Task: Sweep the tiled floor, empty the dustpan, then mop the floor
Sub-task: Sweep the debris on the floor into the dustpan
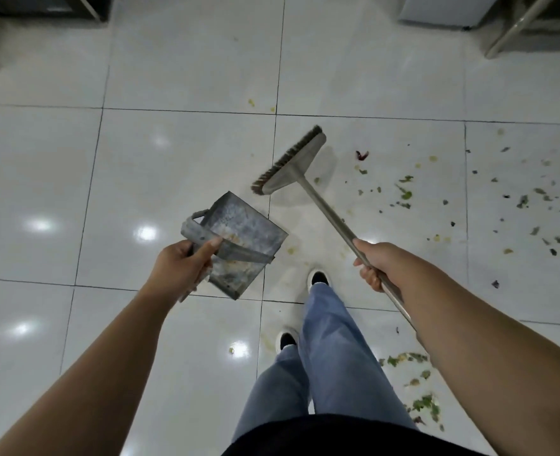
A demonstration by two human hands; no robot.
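Standing on the tiled floor (189, 153), mid-stride, sweeping not yet begun by the look of the mess. Left hand (180, 268) gripping the handle bar of the metal dustpan (239, 238), fingers curled round it, thumb lying along the top strap; pan hanging clear of the floor, tilted, at about 11 o'clock from the feet. Right hand (374, 261) clamped round the shaft of the broom (292, 162), fingers wrapped; head apparently lifted just off the tiles, bristles pointing toward 10 o'clock, sitting at about 12 o'clock.

Lying scattered: green leaf scraps (522, 202) and yellowish bits spreading from 1 to 3 o'clock, a red scrap (361, 155) near the broom head at 1 o'clock, a second leafy patch (420, 390) at about 4 o'clock beside the right leg, a few yellow specks at 12 o'clock by the grout cross.

Risking, from here:
- treading the 4 o'clock patch underfoot and smearing it, the shoes passing so close;
- dragging wet-looking yellow smears across clean tiles, the bristles spreading rather than gathering them;
- slipping on the glossy, stained tile near the feet;
- spilling from the pan later, if carried this tilted;
- missing the specks at 12 o'clock, lying apart from the main spread.

Showing no readable brand, label or writing anywhere.
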